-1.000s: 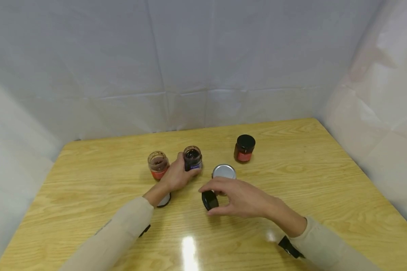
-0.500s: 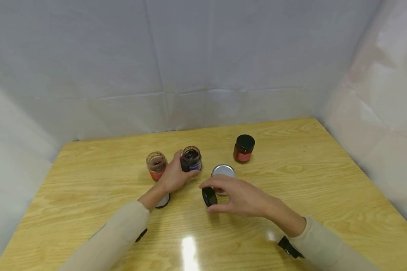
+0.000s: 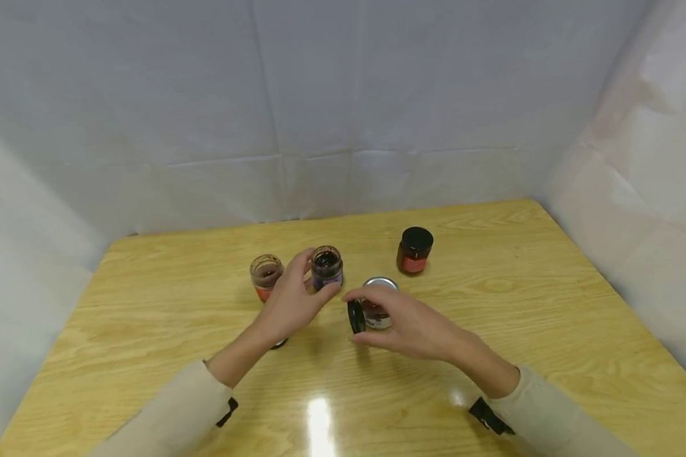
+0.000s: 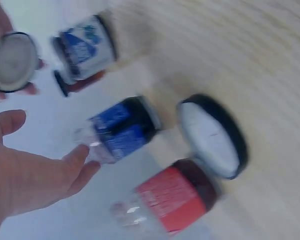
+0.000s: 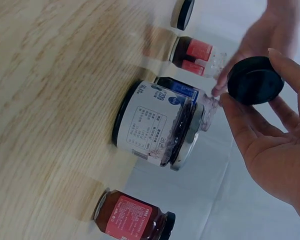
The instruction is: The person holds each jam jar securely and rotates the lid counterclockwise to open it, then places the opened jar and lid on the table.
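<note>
My right hand (image 3: 408,324) pinches a black jar lid (image 3: 356,316) on edge between thumb and fingers, above the table. In the left wrist view the lid's pale inner side (image 4: 12,62) shows. My left hand (image 3: 288,301) is beside an uncapped jar (image 3: 327,270) of dark contents with a blue-purple label. Its thumb and fingers are spread around the jar's near-left side, with a gap at the palm; whether a fingertip touches is unclear. Just behind the right hand stands a white-labelled jar (image 5: 147,122) with a silver lid (image 3: 382,283).
An open red-labelled jar (image 3: 265,276) stands left of the blue-labelled one. Another lid (image 4: 210,137) lies on the table near it, mostly hidden by the left wrist in the head view. A red-labelled jar with a black lid (image 3: 415,251) stands at the back right.
My left hand has loosened from the blue-labelled jar and spread its fingers. The right hand has lifted the lid slightly away from me and turned it more edge-on.
</note>
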Tool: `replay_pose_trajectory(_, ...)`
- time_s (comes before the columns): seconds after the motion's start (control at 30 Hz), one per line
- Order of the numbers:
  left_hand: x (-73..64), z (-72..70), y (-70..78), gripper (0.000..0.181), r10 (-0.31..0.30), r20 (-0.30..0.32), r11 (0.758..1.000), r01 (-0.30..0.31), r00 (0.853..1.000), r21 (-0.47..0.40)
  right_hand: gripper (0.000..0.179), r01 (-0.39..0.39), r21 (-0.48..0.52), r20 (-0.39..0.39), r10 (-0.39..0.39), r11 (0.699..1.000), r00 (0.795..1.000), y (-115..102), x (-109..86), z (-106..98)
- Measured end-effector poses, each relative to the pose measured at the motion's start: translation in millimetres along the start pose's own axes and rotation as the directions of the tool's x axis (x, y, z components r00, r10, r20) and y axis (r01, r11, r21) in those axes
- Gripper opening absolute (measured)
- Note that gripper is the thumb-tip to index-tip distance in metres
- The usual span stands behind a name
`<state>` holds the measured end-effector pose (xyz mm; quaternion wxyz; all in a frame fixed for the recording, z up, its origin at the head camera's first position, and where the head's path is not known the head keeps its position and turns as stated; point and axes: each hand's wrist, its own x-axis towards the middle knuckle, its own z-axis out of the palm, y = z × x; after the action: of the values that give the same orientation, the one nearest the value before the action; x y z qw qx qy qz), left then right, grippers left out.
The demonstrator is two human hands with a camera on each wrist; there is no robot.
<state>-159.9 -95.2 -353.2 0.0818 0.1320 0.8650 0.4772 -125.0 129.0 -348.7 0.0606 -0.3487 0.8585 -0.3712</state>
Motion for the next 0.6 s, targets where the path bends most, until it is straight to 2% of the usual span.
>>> replay_pose_trajectory(0.17,-13.1,-8.4,16.0,0.069,0.041,-0.055,0.996,-0.037,0.998,0.077,0.052,-0.002,0.023,-0.034,0.003,1.000,0.999,-0.4,1.7,3.1)
replay_pose_trajectory(0.27,-20.4,-12.5,18.5,0.064,0.078,-0.096,0.988,-0.064,0.992,0.141,0.051,-0.012,0.052,-0.041,0.015,0.999,0.999,-1.9,2.8,5.1)
replay_pose_trajectory(0.33,-25.1,-14.8,16.9,0.062,0.131,-0.112,0.975,-0.108,0.985,0.195,0.051,-0.026,0.078,-0.042,0.030,0.997,0.999,-2.8,3.5,6.9)
replay_pose_trajectory(0.43,-31.7,-17.9,12.2,0.061,0.220,-0.137,0.937,-0.170,0.966,0.305,0.051,-0.050,0.121,-0.032,0.055,0.991,0.998,-3.7,4.9,10.4)
replay_pose_trajectory(0.53,-36.5,-20.4,5.8,0.059,0.298,-0.137,0.886,-0.220,0.945,0.409,0.051,-0.058,0.143,-0.024,0.062,0.988,0.998,-3.1,6.1,14.5)
replay_pose_trajectory(0.6,-38.7,-21.4,0.7,0.058,0.350,-0.125,0.843,-0.255,0.928,0.473,0.054,-0.052,0.144,-0.021,0.055,0.988,0.998,-3.1,6.7,16.6)
